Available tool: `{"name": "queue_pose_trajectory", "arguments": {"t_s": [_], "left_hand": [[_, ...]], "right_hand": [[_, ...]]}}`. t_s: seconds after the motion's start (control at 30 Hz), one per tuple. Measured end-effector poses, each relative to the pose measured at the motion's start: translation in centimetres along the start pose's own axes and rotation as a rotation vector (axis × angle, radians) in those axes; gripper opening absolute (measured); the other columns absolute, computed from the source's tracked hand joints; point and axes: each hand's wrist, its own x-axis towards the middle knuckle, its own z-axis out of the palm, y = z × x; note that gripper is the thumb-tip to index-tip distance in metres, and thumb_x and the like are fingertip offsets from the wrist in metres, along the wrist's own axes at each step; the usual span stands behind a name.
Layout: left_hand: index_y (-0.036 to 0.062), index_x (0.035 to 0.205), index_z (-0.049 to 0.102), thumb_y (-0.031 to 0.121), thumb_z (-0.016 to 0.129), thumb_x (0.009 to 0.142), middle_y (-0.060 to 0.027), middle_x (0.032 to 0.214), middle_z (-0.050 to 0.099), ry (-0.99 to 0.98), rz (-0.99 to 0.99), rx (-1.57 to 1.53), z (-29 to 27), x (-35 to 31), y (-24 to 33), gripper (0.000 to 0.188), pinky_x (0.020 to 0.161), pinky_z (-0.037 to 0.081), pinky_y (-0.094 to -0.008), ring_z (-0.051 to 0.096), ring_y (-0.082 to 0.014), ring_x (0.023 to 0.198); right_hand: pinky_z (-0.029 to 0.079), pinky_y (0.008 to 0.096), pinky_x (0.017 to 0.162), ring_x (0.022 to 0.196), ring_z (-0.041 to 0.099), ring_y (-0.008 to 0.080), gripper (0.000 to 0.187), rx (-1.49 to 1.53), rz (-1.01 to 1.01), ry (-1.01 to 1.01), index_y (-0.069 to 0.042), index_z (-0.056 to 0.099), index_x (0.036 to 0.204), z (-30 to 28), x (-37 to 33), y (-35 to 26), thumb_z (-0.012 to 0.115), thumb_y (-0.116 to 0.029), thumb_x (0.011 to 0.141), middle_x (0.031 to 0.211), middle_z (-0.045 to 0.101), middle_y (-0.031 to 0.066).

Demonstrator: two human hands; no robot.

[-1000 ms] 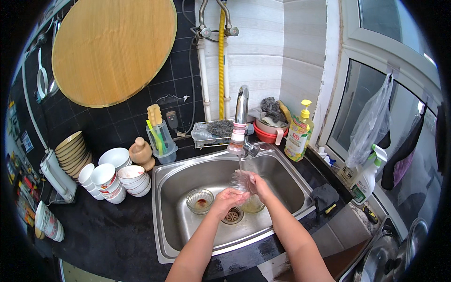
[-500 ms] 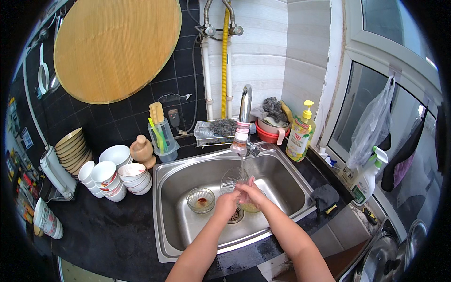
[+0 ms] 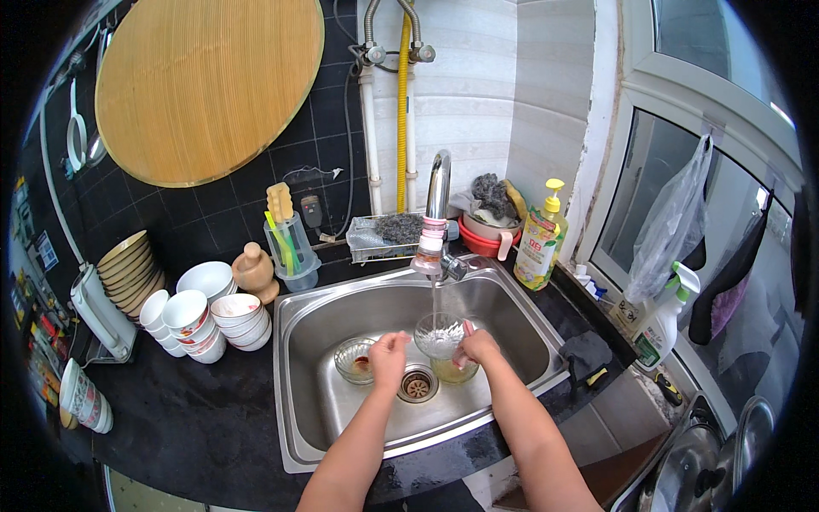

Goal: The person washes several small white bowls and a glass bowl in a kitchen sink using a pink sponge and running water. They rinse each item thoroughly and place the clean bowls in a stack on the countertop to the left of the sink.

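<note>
In my right hand is a clear glass bowl, gripped at its right rim and tilted under the running water. Directly beneath it, another glass bowl rests in the steel sink, partly covered by the held bowl and my hand. My left hand is curled closed in the air, apart from the held bowl, and nothing shows in its fingers. Behind that hand sits a third glass bowl with reddish-brown residue. The drain lies between my hands.
A chrome faucet arches over the sink. Stacked white bowls, a wooden mortar and a utensil holder stand left. A yellow pump bottle is at the back right, a dark cloth at the right edge.
My left hand has let go of the glass bowl and moved left and slightly down. My right hand has shifted right, still holding the bowl under the water.
</note>
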Motion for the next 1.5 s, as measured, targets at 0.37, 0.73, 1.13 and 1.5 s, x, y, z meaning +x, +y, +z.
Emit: {"name": "queue_pose_trajectory", "arguments": {"t_s": [0.37, 0.73, 1.13, 1.5], "left_hand": [[0.001, 0.07, 0.058, 0.011, 0.053, 0.084, -0.0066, 0.066, 0.062, 0.215, -0.074, -0.124, -1.0, 0.6, -1.5, 0.018, 0.055, 0.041, -0.0218, 0.054, -0.0086, 0.059], [-0.0023, 0.081, 0.058, 0.029, 0.066, 0.07, -0.0194, 0.085, 0.062, 0.353, -0.329, 0.704, -9.1, 2.7, -1.5, 0.034, 0.073, 0.045, -0.0387, 0.059, -0.0323, 0.081], [-0.0053, 0.063, 0.054, 0.019, 0.063, 0.071, -0.0101, 0.047, 0.05, 0.225, -0.702, 0.541, -9.9, 3.0, -9.0, 0.027, 0.034, 0.039, -0.0321, 0.048, -0.0203, 0.036], [-0.0063, 0.073, 0.058, 0.015, 0.054, 0.071, -0.0246, 0.073, 0.059, 0.167, -0.227, 0.864, -8.0, 2.6, -1.5, 0.022, 0.061, 0.049, -0.0403, 0.06, -0.0362, 0.062]], "right_hand": [[0.048, 0.0304, 0.073, 0.094, 0.06, 0.0194, 0.036, -0.526, 0.032, 0.013, -0.012, 0.064, 0.098, -1.1, -1.6, -0.1, 0.067, -0.033, 0.069, 0.1, 0.062, 0.0068], [0.048, 0.0321, 0.074, 0.092, 0.06, 0.0227, 0.031, -0.389, 0.035, 0.173, -0.009, 0.057, 0.103, 0.2, 0.1, 1.2, 0.053, -0.028, 0.079, 0.1, 0.062, 0.01], [0.048, 0.0417, 0.064, 0.073, 0.061, 0.0313, 0.023, -0.115, -0.299, 0.606, -0.007, 0.051, 0.09, 0.6, -0.6, -0.1, 0.058, -0.017, 0.07, 0.079, 0.062, 0.0158], [0.046, 0.0409, 0.072, 0.081, 0.06, 0.0323, 0.034, 0.007, -0.294, 0.431, -0.012, 0.057, 0.099, 0.8, -0.9, -1.2, 0.06, -0.031, 0.071, 0.084, 0.062, 0.0165]]}}
